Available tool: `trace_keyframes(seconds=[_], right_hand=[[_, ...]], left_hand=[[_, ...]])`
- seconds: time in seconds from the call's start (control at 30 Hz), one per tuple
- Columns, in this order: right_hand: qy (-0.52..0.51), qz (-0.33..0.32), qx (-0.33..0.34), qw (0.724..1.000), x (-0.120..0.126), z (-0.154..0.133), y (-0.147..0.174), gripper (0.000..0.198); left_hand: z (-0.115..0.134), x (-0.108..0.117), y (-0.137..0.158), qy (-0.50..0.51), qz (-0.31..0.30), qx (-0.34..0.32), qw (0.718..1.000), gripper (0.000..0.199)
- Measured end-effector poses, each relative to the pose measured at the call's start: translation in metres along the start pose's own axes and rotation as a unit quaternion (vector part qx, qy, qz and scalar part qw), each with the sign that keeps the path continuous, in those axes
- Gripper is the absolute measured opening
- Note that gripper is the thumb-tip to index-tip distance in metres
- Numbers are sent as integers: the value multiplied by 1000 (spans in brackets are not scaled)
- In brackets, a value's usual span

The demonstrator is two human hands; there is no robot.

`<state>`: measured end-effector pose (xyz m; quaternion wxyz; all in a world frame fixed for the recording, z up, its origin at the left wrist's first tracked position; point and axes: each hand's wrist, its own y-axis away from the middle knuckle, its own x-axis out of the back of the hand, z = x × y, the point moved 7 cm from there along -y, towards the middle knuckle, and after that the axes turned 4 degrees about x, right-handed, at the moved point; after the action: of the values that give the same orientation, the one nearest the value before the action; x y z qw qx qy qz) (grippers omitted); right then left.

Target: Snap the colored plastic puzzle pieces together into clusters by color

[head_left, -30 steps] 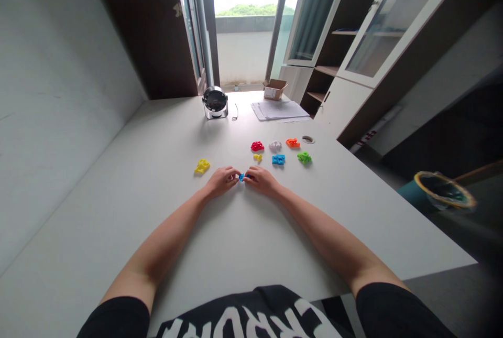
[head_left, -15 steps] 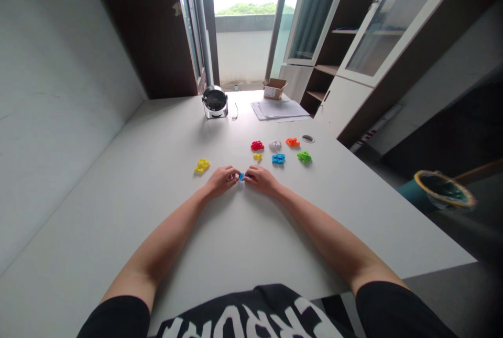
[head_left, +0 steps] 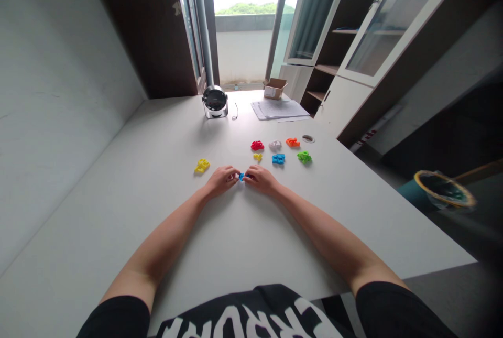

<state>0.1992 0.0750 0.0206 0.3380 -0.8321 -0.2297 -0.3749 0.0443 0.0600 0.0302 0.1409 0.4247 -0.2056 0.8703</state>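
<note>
Between my two hands is a small blue plastic piece [head_left: 241,176], gripped from both sides close to the tabletop. The fingertips of my left hand [head_left: 223,180] close on its left side. My right hand [head_left: 261,178] pinches it from the right, and the fingers hide most of its shape. Just beyond my right hand lies a small yellow piece [head_left: 257,157]. Farther right sits a larger blue plastic piece [head_left: 278,159]. A yellow plastic piece [head_left: 201,165] rests to the left of my left hand.
Red [head_left: 257,145], whitish [head_left: 275,144], orange [head_left: 293,142] and green [head_left: 304,157] pieces lie on the white table [head_left: 236,249]. A round cable hole [head_left: 308,139] is nearby. Toward the back are a black round device [head_left: 215,101], papers [head_left: 281,109] and an open cardboard box [head_left: 274,89].
</note>
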Motion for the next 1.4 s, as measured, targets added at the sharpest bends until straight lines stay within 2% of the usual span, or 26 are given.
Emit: trace_keyframes(seconds=[0.7,1.4], right_hand=[[5,-1,0,1000,-1,2,0,16],[14,-4,-7,1000,-2,3,0,20]], left_hand=[[2,1,0,-16,-2,-4,1000,23],[1,1,0,-14,-4,-3,1000,23]])
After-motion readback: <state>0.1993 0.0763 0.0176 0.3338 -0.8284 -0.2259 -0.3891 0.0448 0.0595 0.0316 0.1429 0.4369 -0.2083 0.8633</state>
